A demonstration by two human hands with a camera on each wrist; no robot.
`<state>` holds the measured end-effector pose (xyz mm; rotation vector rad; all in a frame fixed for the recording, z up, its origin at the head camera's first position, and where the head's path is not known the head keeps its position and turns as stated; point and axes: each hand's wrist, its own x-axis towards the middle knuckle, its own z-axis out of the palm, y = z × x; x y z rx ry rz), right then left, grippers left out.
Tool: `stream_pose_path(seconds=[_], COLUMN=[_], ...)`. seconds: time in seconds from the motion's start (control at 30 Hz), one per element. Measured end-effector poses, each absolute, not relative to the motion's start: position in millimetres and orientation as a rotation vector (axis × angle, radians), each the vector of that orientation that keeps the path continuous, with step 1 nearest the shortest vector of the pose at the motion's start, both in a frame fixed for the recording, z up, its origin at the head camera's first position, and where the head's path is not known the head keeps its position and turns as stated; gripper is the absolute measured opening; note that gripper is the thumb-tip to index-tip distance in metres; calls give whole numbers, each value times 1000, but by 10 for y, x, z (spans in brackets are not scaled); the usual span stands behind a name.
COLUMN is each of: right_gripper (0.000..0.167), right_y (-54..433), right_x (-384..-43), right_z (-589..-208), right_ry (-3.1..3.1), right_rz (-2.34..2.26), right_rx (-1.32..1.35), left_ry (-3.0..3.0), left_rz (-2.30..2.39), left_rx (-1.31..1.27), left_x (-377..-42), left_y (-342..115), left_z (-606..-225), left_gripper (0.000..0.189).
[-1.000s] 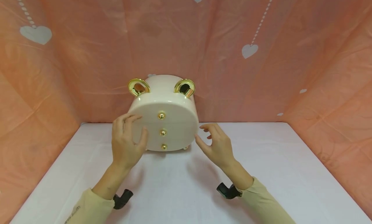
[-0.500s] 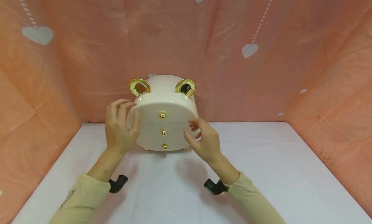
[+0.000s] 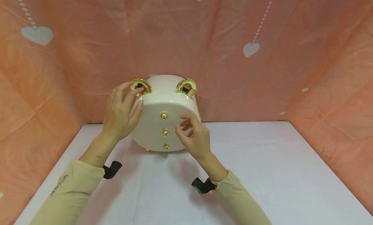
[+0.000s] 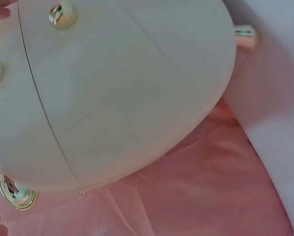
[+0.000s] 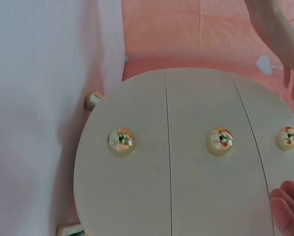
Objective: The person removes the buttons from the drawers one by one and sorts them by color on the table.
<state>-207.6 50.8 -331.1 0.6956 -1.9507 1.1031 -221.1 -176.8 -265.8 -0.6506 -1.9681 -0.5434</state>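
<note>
A small white drawer box (image 3: pixel 151 127) with a rounded front stands on the table in the head view. Three gold knobs run down its middle, among them the top knob (image 3: pixel 164 116). Two gold ears rise from its top, the right ear (image 3: pixel 186 87) in plain sight. My left hand (image 3: pixel 119 111) is raised by the left ear (image 3: pixel 141 86), fingers loosely bent and partly covering it; contact cannot be judged. In front of the box's right side hovers my right hand (image 3: pixel 194 137), its fingers relaxed and holding nothing. Seams between drawers show in the right wrist view.
A white cloth covers the table (image 3: pixel 262 173). Pink fabric (image 3: pixel 221 72) with pale hearts hangs behind the box and along both sides. Black camera mounts (image 3: pixel 204 185) sit at both wrists. Gold feet (image 5: pixel 93 100) hold the box off the cloth.
My left hand has risen from the box's left side to its left ear. My right hand has moved left, across the right part of the front. The box stays put.
</note>
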Motion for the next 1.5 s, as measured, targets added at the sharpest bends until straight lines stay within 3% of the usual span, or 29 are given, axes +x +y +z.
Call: stream_pose_path(seconds=[0.27, 0.8, 1.5], right_gripper=[27, 31, 21], right_y=[329, 65, 9], right_x=[-2080, -2138, -2135], right_z=[-3331, -3334, -3376], right_ry=[-1934, -1860, -1744], right_rz=[1183, 1278, 1468], right_rx=[668, 712, 699], left_ry=[-2142, -2321, -2409], left_rz=[-568, -868, -1181], left_rx=[-649, -734, -724], left_x=[-2291, -2466, -2507], left_y=[-1838, -1901, -1903], left_z=[-2537, -2419, -2457], left_gripper=[33, 51, 53])
